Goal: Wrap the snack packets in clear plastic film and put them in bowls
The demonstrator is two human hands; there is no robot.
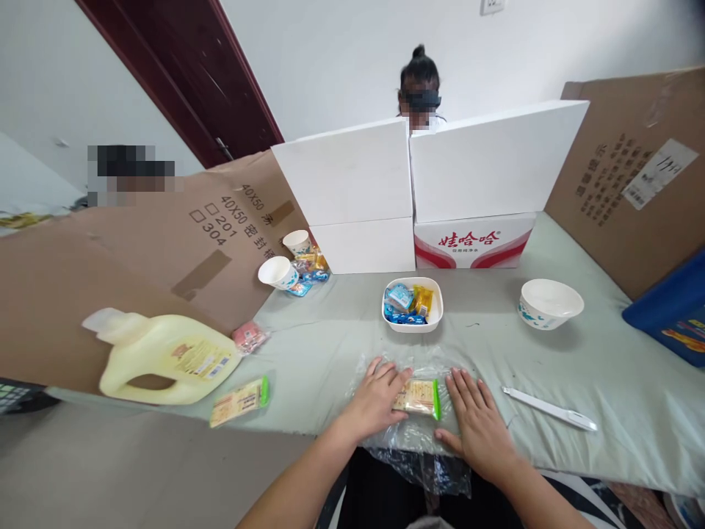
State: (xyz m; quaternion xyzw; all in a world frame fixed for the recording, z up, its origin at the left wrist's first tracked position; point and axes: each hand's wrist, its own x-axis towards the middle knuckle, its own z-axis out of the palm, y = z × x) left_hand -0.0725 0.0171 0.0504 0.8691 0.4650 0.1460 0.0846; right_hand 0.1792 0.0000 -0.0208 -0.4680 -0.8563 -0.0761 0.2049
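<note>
My left hand (377, 400) lies with fingers stretched out, covering the left end of a cracker packet (418, 397) with a green edge. Whether it presses on the packet or just rests over it I cannot tell. To the packet's right, my right hand (478, 411) is flat, fingers extended, on a sheet of clear plastic film (402, 439). The film spreads beneath the packet and both hands and hangs over the table's front edge. Beyond the hands stands a white tray (439, 312) holding blue and yellow snack packets.
A white utility knife (551, 409) and a paper bowl (551, 303) are on the right. Leftward lie another cracker packet (239, 402), a pink packet (250, 337), a yellow detergent jug (170, 358) and a tipped paper cup (278, 272). White boxes (360, 246) and cardboard panels wall the back and sides.
</note>
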